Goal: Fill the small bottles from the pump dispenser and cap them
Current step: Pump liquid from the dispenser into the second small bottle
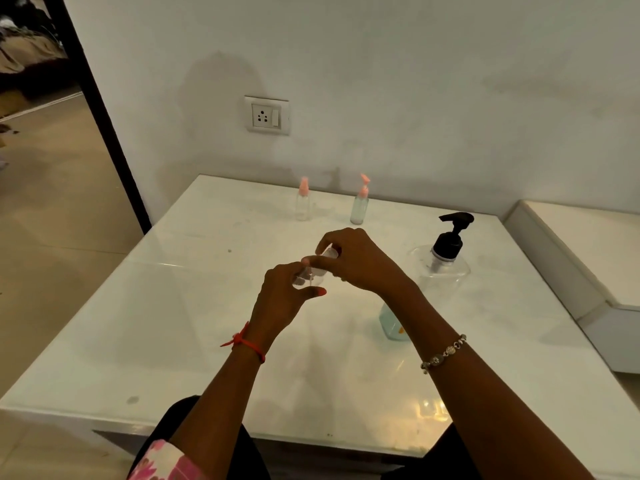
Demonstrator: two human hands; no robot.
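Observation:
Above the middle of the white table I hold a small clear bottle tilted between both hands. My left hand grips its body from below. My right hand pinches the clear cap end at its top. The large clear pump dispenser with a black pump head stands to the right of my hands; a little pale liquid sits in its base. Two small bottles with pink pump tops stand at the back: a clear one and one holding pale liquid.
A wall with a power socket rises directly behind the table. A white ledge runs along the right side. A dark door frame and open floor lie to the left.

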